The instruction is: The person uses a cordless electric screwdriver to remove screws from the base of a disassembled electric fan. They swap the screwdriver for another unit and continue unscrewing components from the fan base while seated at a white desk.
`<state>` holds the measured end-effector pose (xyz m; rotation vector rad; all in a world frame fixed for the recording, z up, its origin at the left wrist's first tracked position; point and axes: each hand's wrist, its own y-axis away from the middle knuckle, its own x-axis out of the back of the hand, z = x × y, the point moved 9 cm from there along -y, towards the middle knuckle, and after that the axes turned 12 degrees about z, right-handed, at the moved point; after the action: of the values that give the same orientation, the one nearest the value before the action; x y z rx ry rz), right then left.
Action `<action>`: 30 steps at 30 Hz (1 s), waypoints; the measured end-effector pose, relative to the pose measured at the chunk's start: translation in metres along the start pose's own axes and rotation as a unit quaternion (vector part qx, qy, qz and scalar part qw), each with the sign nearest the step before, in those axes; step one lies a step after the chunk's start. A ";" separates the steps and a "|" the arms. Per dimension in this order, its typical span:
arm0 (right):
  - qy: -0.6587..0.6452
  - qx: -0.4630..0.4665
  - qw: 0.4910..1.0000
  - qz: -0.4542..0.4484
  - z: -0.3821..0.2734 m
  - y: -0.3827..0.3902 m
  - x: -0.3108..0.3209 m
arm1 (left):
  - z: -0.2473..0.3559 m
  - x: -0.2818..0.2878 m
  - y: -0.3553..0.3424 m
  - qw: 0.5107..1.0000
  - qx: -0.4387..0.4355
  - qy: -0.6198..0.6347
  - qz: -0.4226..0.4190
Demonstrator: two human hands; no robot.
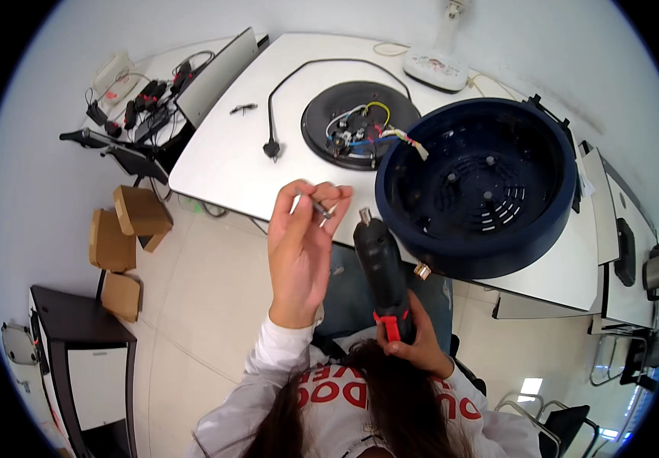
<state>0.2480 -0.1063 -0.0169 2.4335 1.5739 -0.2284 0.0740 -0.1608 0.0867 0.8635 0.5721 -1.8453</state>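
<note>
My left hand (299, 252) is raised in front of the table edge, fingers curled round a short metal bit (320, 208). In my right hand (419, 340) is a black and red cordless screwdriver (381, 263), its metal nose pointing up toward the table. Just beyond it, at the table's front edge, sits a large dark blue round housing (398, 221), with vent slots and posts inside. Left of the housing lies a round black base plate (316, 137) with coloured wires and terminals on it. A small copper-coloured fitting (422, 271) sticks out at the housing's near side.
A black power cord with a plug (271, 149) curves over the white table (222, 164). Small dark pieces (243, 108) lie at its left. A white stand (436, 69) is at the back. Cardboard boxes (112, 240) and a dark cabinet (81, 313) stand on the left floor.
</note>
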 end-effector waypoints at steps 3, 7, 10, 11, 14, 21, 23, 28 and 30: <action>-0.020 0.000 0.999 0.036 -0.004 0.005 0.009 | 0.000 0.015 -0.012 0.999 -0.046 -0.026 0.002; -0.089 0.182 0.972 0.119 -0.035 0.029 0.046 | -0.005 0.035 -0.033 0.942 -0.175 -0.283 0.041; -0.289 0.273 0.907 0.140 -0.062 0.037 0.066 | -0.014 0.000 -0.014 0.620 -0.492 -0.611 -0.032; -0.281 0.326 0.893 0.131 -0.078 0.040 0.076 | -0.026 0.001 -0.022 0.650 -0.442 -0.616 -0.057; -0.300 0.356 0.851 0.243 -0.099 0.059 0.095 | -0.048 0.025 -0.041 0.632 -0.368 -0.674 -0.106; -0.159 0.327 0.825 0.432 -0.086 0.087 0.126 | -0.076 0.021 -0.054 0.588 -0.392 -0.693 -0.139; -0.128 0.314 0.827 0.448 -0.083 0.086 0.129 | -0.066 0.025 -0.047 0.583 -0.399 -0.696 -0.130; -0.095 0.366 0.828 0.415 -0.086 0.077 0.144 | -0.060 0.031 -0.041 0.584 -0.416 -0.689 -0.106; -0.122 0.335 0.830 0.430 -0.086 0.072 0.158 | -0.056 0.021 -0.036 0.599 -0.412 -0.679 -0.104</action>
<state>0.3783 0.0272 0.0332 3.1520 0.1603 -0.9827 0.0531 -0.1188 0.0348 -1.2682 0.3793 -1.5600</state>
